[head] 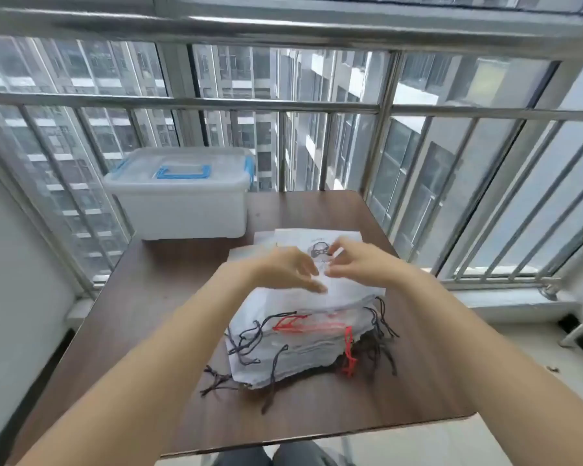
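A stack of white drawstring bags with black and red cords lies in the middle of a dark wooden table. The top bag carries a small black printed picture. My left hand hovers over the top of the stack with its fingers stretched out and relaxed. My right hand is just to its right, fingers loosely bent above the print; both hands are blurred, and I cannot see whether either one touches or pinches the bag.
A translucent plastic storage box with a blue handle and clips stands shut at the table's far left corner. Metal railing bars and window glass close off the far and right sides. The table's front edge is near my knees.
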`<state>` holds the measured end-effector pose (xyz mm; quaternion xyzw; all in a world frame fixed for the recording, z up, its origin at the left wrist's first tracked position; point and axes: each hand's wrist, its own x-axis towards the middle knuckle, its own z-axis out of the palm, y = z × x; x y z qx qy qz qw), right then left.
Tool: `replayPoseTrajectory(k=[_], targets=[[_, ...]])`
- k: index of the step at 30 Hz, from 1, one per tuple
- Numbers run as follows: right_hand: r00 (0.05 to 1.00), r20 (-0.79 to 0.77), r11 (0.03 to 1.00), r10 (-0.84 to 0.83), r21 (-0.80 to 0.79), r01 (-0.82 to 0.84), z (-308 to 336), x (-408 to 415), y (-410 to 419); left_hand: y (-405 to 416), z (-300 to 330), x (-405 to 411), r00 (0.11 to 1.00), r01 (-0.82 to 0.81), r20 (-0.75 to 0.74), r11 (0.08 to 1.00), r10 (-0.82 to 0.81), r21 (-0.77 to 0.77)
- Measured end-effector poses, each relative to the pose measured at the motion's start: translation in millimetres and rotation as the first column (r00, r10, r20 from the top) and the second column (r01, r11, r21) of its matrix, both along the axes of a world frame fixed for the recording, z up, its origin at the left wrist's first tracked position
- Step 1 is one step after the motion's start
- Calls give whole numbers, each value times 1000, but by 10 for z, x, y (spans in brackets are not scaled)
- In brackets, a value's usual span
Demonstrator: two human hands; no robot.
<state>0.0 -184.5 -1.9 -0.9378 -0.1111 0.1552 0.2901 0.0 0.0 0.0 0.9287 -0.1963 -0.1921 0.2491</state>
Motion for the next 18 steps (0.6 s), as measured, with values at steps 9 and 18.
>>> replayPoseTrajectory(k=[9, 18], targets=[[990, -38, 982, 133, -131, -137, -101, -367, -140, 70, -288, -340, 970, -49, 244, 985, 7, 164], [892, 343, 900, -293, 414, 137, -110, -284, -154, 253, -158, -337, 723, -426, 221, 674, 655, -604]])
